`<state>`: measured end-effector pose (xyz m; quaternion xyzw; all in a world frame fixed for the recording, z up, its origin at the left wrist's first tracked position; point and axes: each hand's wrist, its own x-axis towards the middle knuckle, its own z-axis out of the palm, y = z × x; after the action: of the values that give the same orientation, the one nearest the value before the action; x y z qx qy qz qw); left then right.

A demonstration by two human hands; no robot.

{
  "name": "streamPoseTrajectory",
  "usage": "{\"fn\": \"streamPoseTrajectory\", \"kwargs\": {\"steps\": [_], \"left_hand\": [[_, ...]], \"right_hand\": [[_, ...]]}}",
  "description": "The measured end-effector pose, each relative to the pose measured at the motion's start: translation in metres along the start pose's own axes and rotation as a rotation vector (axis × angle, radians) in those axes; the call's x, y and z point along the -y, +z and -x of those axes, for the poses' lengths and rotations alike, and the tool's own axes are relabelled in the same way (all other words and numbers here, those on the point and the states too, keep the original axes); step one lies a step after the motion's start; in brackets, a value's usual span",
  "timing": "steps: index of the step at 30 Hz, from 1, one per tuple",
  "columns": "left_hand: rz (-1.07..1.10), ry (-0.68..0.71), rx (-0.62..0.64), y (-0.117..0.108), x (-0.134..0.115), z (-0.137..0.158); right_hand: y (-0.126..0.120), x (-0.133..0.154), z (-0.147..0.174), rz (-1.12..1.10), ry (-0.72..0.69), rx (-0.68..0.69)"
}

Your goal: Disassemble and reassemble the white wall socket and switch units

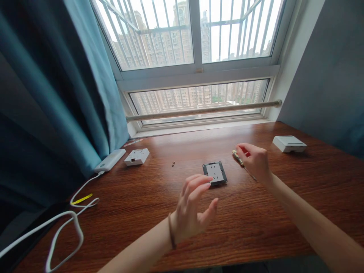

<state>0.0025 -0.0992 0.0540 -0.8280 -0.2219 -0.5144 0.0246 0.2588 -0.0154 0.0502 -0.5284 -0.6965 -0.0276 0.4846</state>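
Note:
My left hand (195, 204) is over the near side of a wall socket panel (215, 172), its fingers apart and nothing held. The fingertips overlap the panel's lower left edge in the picture; whether they touch it I cannot tell. The panel lies face up, white slotted face in a dark frame. To its right, my right hand (254, 159) is closed, fingers bent together at the yellowish handle of a screwdriver (237, 157). Its thin shaft points down and right, past the hand. Left of the panel lie small dark screws (173, 164).
On the left are a white box with a cutout (137, 157), a white power bank (110, 160) and a looping white cable (75, 220) with a yellow tag (82, 199). Another white box (289, 143) sits at the right. A window and blue curtain (85, 76) border the wooden table (136, 227).

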Motion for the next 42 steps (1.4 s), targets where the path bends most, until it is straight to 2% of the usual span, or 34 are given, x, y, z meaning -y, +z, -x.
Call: {"fn": "streamPoseTrajectory", "kwargs": {"steps": [2, 5, 9, 17, 24, 26, 29, 32, 36, 38, 39, 41, 42], "left_hand": [[0.012, -0.002, 0.124, 0.020, 0.026, -0.004], [0.017, -0.110, 0.265, 0.048, 0.066, -0.006], [0.059, -0.202, 0.318, 0.065, 0.094, -0.001], [0.106, -0.362, 0.511, 0.061, 0.095, 0.003], [0.104, -0.394, 0.550, 0.061, 0.095, 0.001], [0.101, -0.385, 0.563, 0.061, 0.095, 0.002], [0.084, -0.375, 0.571, 0.062, 0.094, 0.004], [0.072, -0.346, 0.566, 0.063, 0.092, 0.005], [-0.043, -0.280, 0.495, 0.047, 0.110, -0.002], [-0.195, -0.292, 0.367, 0.026, 0.134, -0.005], [-0.295, -0.325, 0.257, 0.012, 0.150, -0.004], [-0.521, -0.448, 0.030, -0.019, 0.182, 0.002], [-0.631, -0.540, -0.036, -0.035, 0.197, 0.008]], "right_hand": [[0.014, -0.016, -0.005, 0.156, 0.021, 0.068], [0.030, -0.037, -0.004, 0.324, 0.047, 0.132], [0.035, -0.056, 0.005, 0.482, 0.084, 0.214], [0.041, -0.069, 0.011, 0.586, 0.138, 0.347], [0.042, -0.065, 0.012, 0.560, 0.115, 0.343], [0.042, -0.058, 0.012, 0.461, 0.043, 0.298], [0.045, -0.038, 0.018, 0.160, -0.102, 0.291], [0.047, -0.015, 0.028, -0.037, -0.221, 0.427], [0.047, -0.002, 0.036, -0.074, -0.311, 0.600], [0.048, -0.003, 0.037, -0.070, -0.314, 0.637], [0.048, -0.005, 0.037, -0.072, -0.307, 0.644], [0.050, -0.009, 0.036, -0.086, -0.289, 0.643], [0.051, -0.010, 0.036, -0.096, -0.281, 0.641]]}}
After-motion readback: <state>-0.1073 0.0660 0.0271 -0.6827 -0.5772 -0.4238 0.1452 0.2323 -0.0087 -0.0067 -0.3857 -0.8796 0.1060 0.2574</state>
